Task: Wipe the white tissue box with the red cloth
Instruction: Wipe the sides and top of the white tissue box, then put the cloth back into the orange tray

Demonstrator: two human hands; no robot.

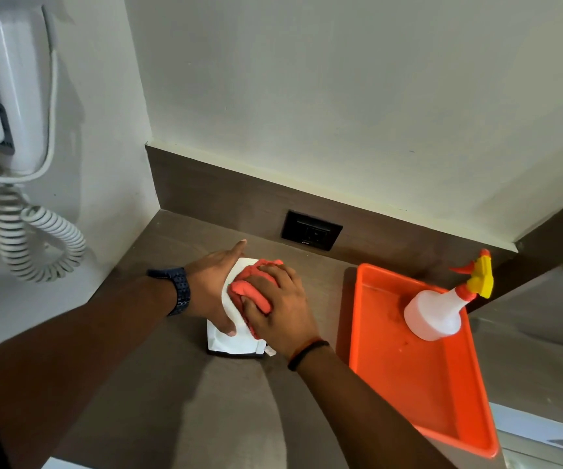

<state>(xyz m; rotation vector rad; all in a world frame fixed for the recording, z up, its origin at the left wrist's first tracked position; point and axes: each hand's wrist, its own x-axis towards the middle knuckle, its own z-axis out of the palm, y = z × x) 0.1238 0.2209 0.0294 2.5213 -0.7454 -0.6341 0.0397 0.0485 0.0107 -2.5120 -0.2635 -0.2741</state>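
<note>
The white tissue box (231,343) stands on the brown counter, near its back left corner. My left hand (212,286), with a dark watch on the wrist, grips the box's left side, thumb on its top. My right hand (278,311) presses the bunched red cloth (253,289) onto the top of the box. The hands and cloth hide most of the box top; only its near end and a strip at the left show.
An orange tray (419,380) lies to the right of the box, holding a white spray bottle (437,309) with a yellow and red trigger. A black wall socket (311,230) sits behind. A white wall hairdryer with coiled cord (36,238) hangs at the left.
</note>
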